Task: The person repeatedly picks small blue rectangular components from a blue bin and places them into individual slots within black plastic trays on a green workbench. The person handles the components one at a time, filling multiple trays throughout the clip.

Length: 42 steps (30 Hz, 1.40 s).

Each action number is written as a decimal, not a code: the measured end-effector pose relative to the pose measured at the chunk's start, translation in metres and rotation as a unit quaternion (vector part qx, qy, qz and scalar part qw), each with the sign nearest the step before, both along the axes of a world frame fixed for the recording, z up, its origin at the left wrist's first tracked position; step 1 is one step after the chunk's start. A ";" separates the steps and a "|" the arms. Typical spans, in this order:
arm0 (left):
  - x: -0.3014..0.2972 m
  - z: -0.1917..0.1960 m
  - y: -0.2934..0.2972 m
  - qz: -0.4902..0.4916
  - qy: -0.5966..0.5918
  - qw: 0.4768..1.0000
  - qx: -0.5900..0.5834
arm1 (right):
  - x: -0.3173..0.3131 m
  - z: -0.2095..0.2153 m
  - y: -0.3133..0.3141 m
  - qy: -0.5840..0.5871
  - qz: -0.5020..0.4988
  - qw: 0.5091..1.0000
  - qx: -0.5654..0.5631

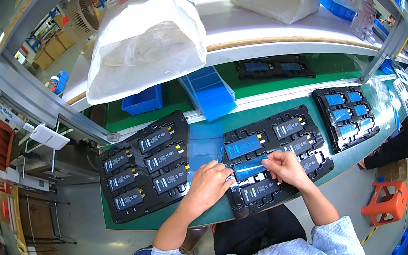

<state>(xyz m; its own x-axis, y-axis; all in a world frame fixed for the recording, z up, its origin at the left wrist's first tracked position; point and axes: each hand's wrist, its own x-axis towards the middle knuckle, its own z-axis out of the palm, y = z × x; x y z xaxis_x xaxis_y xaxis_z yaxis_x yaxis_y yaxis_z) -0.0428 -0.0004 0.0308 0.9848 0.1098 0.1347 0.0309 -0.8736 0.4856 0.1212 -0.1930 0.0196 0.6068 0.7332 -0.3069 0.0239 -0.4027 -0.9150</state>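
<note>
In front of me lies a black plastic tray (pixel 238 200) with flat battery packs in its pockets. A strip of clear blue film (pixel 248 168) stretches over one pack in the tray's left column. My right hand (pixel 286 168) pinches the strip's right end. My left hand (pixel 207 183) is closed at its left end, fingertips partly hidden. Just beyond, a pack (pixel 242 146) bears blue film, while the dark pack (pixel 259 190) nearer me shows no blue. A translucent blue film sheet (pixel 204 145) lies between this tray and the left tray (pixel 144 174) of dark packs.
Another black tray (pixel 338 147) of blue-topped packs sits to the right. Blue sheets (pixel 208 93) and a blue bin (pixel 142 102) stand under the shelf (pixel 276 46), which carries large plastic bags (pixel 147 47). An orange stool (pixel 386 201) and another person (pixel 405 127) are at right.
</note>
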 end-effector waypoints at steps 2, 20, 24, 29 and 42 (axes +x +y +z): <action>0.000 0.000 0.000 0.001 0.002 1.000 0.000 | 0.000 0.000 0.000 0.000 -0.003 1.000 0.002; 0.000 -0.003 -0.003 -0.046 -0.017 0.997 0.060 | -0.002 0.001 0.004 -0.029 -0.010 0.999 -0.021; 0.000 -0.003 -0.004 -0.045 -0.010 0.997 0.068 | -0.006 -0.002 0.006 -0.072 -0.019 0.997 0.001; 0.000 -0.003 -0.005 -0.045 -0.011 0.996 0.074 | -0.007 -0.016 0.007 -0.154 -0.030 0.987 0.019; -0.043 0.055 -0.047 0.056 -0.215 0.969 -0.105 | -0.031 0.019 -0.045 -0.126 0.107 0.986 0.013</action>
<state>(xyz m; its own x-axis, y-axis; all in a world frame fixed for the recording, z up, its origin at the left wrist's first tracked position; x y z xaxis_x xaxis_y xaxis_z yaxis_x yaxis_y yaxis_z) -0.0862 -0.0476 0.0854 0.8229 0.2817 0.4935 -0.1257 -0.7568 0.6415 0.0900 -0.2380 0.0382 0.4916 0.8584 -0.1463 0.3335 -0.3408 -0.8790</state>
